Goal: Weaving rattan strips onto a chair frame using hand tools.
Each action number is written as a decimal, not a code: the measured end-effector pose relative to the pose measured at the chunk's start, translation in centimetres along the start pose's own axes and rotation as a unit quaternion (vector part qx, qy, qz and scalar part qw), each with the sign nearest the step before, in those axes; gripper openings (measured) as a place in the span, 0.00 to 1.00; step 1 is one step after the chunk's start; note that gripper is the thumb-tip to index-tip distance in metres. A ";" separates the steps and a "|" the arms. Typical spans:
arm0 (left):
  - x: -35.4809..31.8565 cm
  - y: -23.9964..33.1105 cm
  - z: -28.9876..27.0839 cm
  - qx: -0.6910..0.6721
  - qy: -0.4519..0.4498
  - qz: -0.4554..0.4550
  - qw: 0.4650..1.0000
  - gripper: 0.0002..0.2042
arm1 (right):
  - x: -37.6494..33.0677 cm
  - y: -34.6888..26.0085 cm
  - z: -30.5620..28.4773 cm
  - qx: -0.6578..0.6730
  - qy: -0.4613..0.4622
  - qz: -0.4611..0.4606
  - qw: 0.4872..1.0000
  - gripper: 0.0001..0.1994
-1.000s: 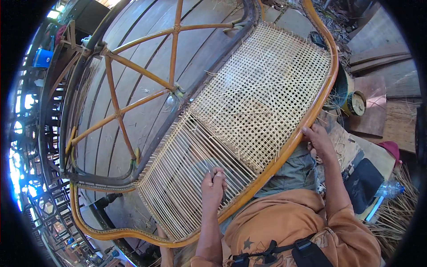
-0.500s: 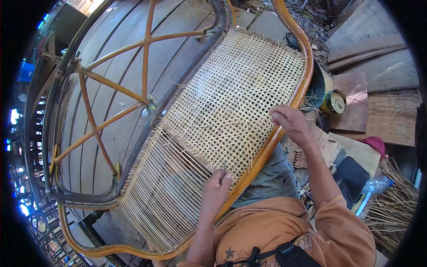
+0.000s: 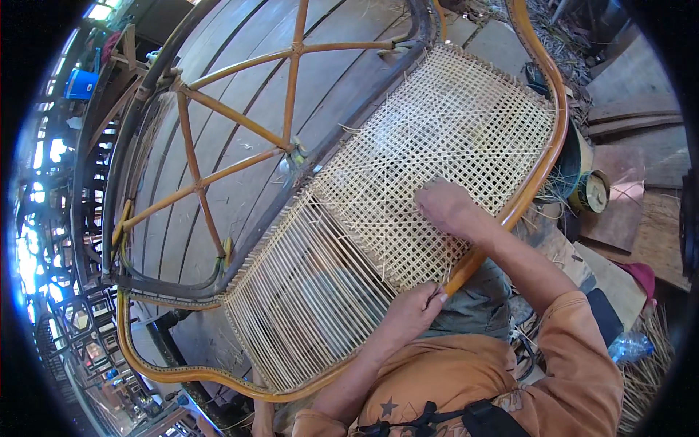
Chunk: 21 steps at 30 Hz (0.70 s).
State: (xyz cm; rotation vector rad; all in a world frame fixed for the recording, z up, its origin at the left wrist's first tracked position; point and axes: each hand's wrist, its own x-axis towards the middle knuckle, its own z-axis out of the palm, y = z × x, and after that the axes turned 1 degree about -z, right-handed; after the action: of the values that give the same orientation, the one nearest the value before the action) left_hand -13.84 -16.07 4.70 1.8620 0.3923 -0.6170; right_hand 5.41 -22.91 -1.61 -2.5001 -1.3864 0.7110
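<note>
A woven cane panel point(image 3: 437, 146) lies within a curved rattan frame point(image 3: 562, 109), across my lap. Open checked weave fills its far right part, while the near left part has only parallel cane strands point(image 3: 306, 298) running one way. My right hand point(image 3: 449, 209) is closed over the middle of the woven part; whatever its curled fingers hold is hidden. At the near rim, where the weave meets the frame, my left hand point(image 3: 413, 313) is pinched closed. A small dark bit shows at its fingertips, too small to name.
Crossed rattan poles point(image 3: 247, 127) of the frame stand to the left, over a slatted wood surface point(image 3: 262, 87). At right are a round tin point(image 3: 591, 191), boards point(image 3: 633, 124), a plastic bottle point(image 3: 630, 347) and a bundle of loose cane point(image 3: 648, 379).
My right hand has moved from the frame's right rim leftward onto the weave. The left hand has shifted to the near rim. The whole view has swung, so the frame sits farther right.
</note>
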 end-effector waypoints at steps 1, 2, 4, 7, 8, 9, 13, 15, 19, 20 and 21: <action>-0.1 0.2 -0.1 -0.010 -0.019 -0.012 1.000 0.12 | 0.1 -0.2 -0.5 0.001 0.000 -0.003 1.000 0.08; -0.1 0.0 0.0 -0.005 -0.004 0.007 1.000 0.12 | 0.4 -0.2 -1.0 0.031 -0.023 0.010 0.999 0.08; 0.1 -0.7 0.2 -0.011 0.012 0.023 1.000 0.12 | 0.3 -0.3 -1.6 0.086 -0.027 0.020 0.996 0.08; 0.2 -1.4 0.0 -0.019 0.027 0.030 0.999 0.12 | 0.4 -0.6 -1.8 0.042 -0.016 0.006 0.999 0.08; 0.2 -1.4 -0.1 -0.020 0.027 0.020 0.999 0.12 | 0.6 -0.3 -1.5 0.041 -0.016 0.007 0.999 0.08; 0.2 -1.2 -0.4 -0.021 0.025 0.020 0.999 0.12 | 1.1 0.5 -0.9 0.069 -0.036 -0.001 0.997 0.08; 0.5 -1.1 -1.1 -0.096 -0.008 -0.043 0.994 0.13 | 0.8 2.8 -0.7 0.249 -0.020 -0.028 0.968 0.07; 0.7 -1.3 -1.3 -0.132 -0.007 -0.044 0.990 0.14 | 0.6 2.9 -1.5 0.316 -0.045 -0.008 0.948 0.07; 2.1 -1.5 -2.5 -0.199 0.014 -0.073 0.977 0.14 | 0.5 2.6 -2.0 0.357 0.000 0.009 0.934 0.05; 2.5 -2.2 -2.8 -0.204 0.033 -0.072 0.976 0.14 | 0.3 2.4 -2.3 0.396 0.011 0.034 0.918 0.05; 2.8 -2.6 -3.1 -0.210 0.052 -0.069 0.974 0.14 | 0.1 2.4 -2.2 0.396 0.011 0.036 0.918 0.05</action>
State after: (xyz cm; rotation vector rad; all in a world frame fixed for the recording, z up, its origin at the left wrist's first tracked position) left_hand -12.26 -12.27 1.96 1.4730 0.6720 -0.4850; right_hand 8.35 -24.02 -0.68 -1.8939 -0.7610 1.0027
